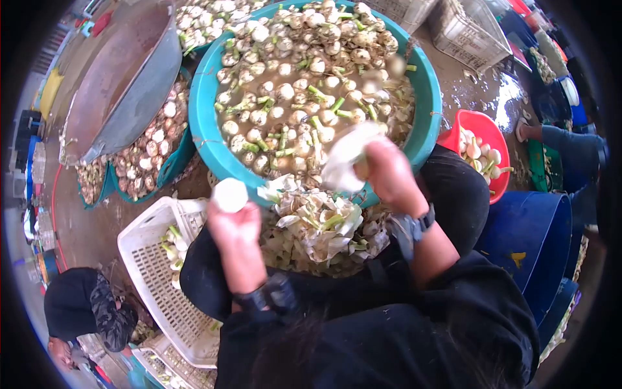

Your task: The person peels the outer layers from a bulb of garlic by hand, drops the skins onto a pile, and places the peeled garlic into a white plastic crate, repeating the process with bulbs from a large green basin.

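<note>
My left hand (236, 227) is closed around a smooth white garlic bulb (230, 195), near the left front rim of the tub. My right hand (392, 175) pinches a pale, motion-blurred piece of garlic skin (348, 159) over the tub's near side. The big teal tub (205, 139) holds brownish water with many garlic bulbs (286, 91), some with cut green stems. Directly below my hands, a heap of peeled garlic skins (317, 223) lies between my legs.
At my left stands a white plastic crate (146, 259) with some bulbs. On the right are a red basin (495, 139) of peeled garlic and a blue barrel (528, 240). A metal trough (139, 84) stands beyond teal sacks of bulbs. Another person (81, 305) crouches at lower left.
</note>
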Demonstrator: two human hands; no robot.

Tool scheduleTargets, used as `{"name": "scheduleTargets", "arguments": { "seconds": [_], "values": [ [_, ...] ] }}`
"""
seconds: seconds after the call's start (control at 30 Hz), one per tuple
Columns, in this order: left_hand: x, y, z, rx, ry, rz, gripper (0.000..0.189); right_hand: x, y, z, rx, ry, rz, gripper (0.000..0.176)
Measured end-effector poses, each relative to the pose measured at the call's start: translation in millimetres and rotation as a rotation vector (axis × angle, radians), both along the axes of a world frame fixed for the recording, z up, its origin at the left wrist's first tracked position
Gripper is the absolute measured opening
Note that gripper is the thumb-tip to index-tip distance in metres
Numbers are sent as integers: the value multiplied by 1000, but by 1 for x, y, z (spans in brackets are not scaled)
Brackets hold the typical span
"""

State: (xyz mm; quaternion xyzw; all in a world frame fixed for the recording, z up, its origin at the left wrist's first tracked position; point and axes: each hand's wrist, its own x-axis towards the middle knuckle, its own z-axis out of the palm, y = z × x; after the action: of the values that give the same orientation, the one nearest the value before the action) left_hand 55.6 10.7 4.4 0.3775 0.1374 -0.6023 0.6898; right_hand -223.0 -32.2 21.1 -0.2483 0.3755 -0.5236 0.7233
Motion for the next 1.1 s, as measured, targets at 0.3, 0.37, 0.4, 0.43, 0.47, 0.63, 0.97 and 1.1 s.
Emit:
{"name": "scheduleTargets", "arguments": {
  "seconds": [0.3, 0.37, 0.4, 0.43, 0.47, 0.63, 0.97, 1.1],
  "values": [
    [39, 21, 62, -67, -272, 679, 55, -52, -119, -149, 336, 1672, -326, 39],
    [3, 6, 35, -47, -445, 308, 28, -72, -135, -173, 346, 1758, 122, 41],
    [-9, -1, 16, 17, -578, 107, 35, -73, -133, -178, 299, 1788, 340, 41],
    [-34, -14, 16, 141, -584, 9, 29, -70, -130, -183, 258, 1551, 209, 34],
    [-50, -19, 9, 141, -700, -137, 28, -57, -122, -177, 95, 1631, 82, 34],
    [-104, -16, -17, -18, -793, -641, 50, 63, -55, -67, -60, 592, -381, 17],
    [-61, -21, -12, 10, -747, -707, 30, 63, 20, -13, -935, 1561, 675, 12],
    [-57, -22, -25, 72, -705, -896, 30, 58, 21, -42, -784, 1481, 552, 19]
  ]
}}
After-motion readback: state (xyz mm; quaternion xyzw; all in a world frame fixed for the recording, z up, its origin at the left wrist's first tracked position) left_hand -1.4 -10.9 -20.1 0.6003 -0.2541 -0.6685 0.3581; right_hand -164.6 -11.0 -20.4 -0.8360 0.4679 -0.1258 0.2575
